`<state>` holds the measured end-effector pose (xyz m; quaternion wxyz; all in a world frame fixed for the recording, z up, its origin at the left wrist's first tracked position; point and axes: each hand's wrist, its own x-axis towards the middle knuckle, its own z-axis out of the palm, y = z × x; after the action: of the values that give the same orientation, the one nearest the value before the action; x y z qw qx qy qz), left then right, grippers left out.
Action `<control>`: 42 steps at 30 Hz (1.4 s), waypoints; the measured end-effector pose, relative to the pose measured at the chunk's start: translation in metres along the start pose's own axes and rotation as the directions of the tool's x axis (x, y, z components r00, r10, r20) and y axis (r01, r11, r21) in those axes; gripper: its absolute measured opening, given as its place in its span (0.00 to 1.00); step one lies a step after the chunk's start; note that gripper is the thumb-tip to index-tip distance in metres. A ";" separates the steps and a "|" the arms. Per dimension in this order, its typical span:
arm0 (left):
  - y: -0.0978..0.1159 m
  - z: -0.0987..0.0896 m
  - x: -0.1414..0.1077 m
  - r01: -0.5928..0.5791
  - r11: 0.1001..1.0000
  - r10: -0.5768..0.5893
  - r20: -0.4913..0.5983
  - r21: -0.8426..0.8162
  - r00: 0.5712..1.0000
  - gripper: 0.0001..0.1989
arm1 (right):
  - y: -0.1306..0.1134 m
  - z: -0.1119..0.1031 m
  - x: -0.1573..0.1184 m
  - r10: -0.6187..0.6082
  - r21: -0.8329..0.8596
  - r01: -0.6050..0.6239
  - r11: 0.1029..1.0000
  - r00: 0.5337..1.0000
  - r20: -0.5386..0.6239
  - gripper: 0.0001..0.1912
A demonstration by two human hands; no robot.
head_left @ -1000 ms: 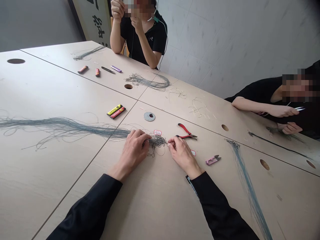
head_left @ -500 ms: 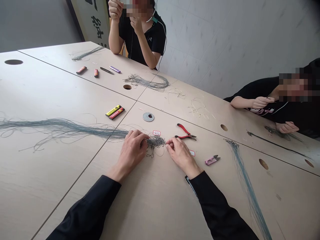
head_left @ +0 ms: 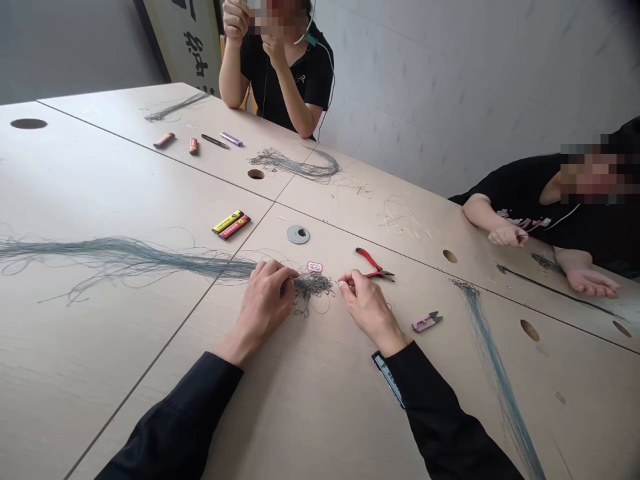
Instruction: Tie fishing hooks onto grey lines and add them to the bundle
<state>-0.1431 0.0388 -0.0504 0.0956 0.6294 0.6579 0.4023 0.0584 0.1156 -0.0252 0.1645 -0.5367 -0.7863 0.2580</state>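
Note:
A long bundle of thin blue-grey fishing lines [head_left: 165, 257] stretches across the table from the left. Its right end is a tangled clump of small dark fishing hooks [head_left: 315, 285]. My left hand [head_left: 270, 293] is closed over the bundle just behind the clump, holding it against the table. Right of the hooks, my right hand [head_left: 363, 300] is pinched at thumb and forefinger. Whatever sits in that pinch is too small to make out. A small red-edged label [head_left: 315, 267] lies behind the clump, and red-handled pliers [head_left: 369, 262] rest beyond my right hand.
Pink thread snips [head_left: 425, 323] and a second line bundle [head_left: 495, 373] lie to the right. Two lighters [head_left: 231, 225] and a round metal disc [head_left: 298, 234] are farther back. Two people sit across the table, near a looped bundle [head_left: 295, 163] and loose yellowish threads [head_left: 400, 217].
My right hand has drawn slightly right, away from the hook clump, while my left hand stays put. The person at right has lowered one hand and opened the other on the table.

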 end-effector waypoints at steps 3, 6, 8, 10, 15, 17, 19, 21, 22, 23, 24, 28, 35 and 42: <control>0.001 0.000 0.000 0.003 1.000 -0.003 0.002 0.005 1.000 0.12 | -0.001 -0.004 0.001 0.026 0.058 -0.026 0.998 1.000 -0.009 0.05; 0.001 -0.001 0.001 0.012 1.000 -0.012 -0.011 0.015 1.000 0.12 | 0.002 -0.010 0.000 0.046 0.119 -0.044 0.992 0.999 -0.020 0.06; 0.001 -0.001 0.001 0.011 1.000 -0.010 -0.019 0.015 1.000 0.12 | 0.005 -0.015 -0.001 0.053 0.155 -0.048 0.987 0.998 -0.029 0.07; 0.000 -0.001 0.001 0.005 1.000 -0.005 -0.022 0.014 1.000 0.12 | 0.009 -0.019 -0.003 0.057 0.187 -0.049 0.981 0.998 -0.036 0.07; -0.002 -0.001 0.001 0.009 1.000 -0.008 -0.030 0.022 1.000 0.13 | 0.011 -0.028 -0.008 0.072 0.245 -0.056 0.968 0.996 -0.055 0.09; -0.003 -0.001 0.002 0.010 1.000 -0.009 -0.036 0.023 0.999 0.13 | 0.011 -0.035 -0.010 0.074 0.266 -0.054 0.962 0.995 -0.068 0.09; -0.004 -0.001 0.002 0.007 1.000 -0.006 -0.045 0.025 0.999 0.13 | 0.013 -0.045 -0.013 0.083 0.289 -0.053 0.956 0.992 -0.091 0.11; -0.005 -0.002 0.002 0.006 0.999 -0.005 -0.059 0.031 0.998 0.13 | 0.019 -0.061 -0.017 0.108 0.308 -0.060 0.950 0.984 -0.139 0.13; -0.005 -0.002 0.002 0.010 0.999 -0.007 -0.067 0.035 0.998 0.13 | 0.024 -0.070 -0.019 0.127 0.315 -0.067 0.947 0.976 -0.176 0.14; -0.005 -0.002 0.002 0.014 0.999 -0.011 -0.076 0.039 0.997 0.13 | 0.030 -0.081 -0.023 0.150 0.321 -0.073 0.944 0.964 -0.222 0.14; -0.005 -0.002 0.002 0.019 0.999 -0.015 -0.084 0.043 0.996 0.13 | 0.037 -0.092 -0.026 0.174 0.328 -0.079 0.941 0.947 -0.272 0.15; -0.005 -0.004 0.003 0.045 0.998 -0.040 -0.112 0.045 0.993 0.13 | 0.062 -0.142 -0.043 0.258 0.356 -0.053 0.933 0.789 -0.558 0.11; -0.003 -0.010 0.003 0.032 0.997 -0.013 -0.275 0.064 0.961 0.11 | 0.055 -0.193 -0.077 0.099 0.110 0.174 0.979 0.069 -0.993 0.04; 0.076 -0.021 0.003 -0.086 0.982 0.037 -0.276 -0.167 0.960 0.09 | 0.008 -0.157 -0.105 0.100 0.234 0.085 0.969 0.728 -0.678 0.11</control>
<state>-0.1001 0.0244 0.0140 0.0474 0.5776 0.6063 0.5446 0.1877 0.0566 0.0995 0.5075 -0.5721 -0.6290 0.1392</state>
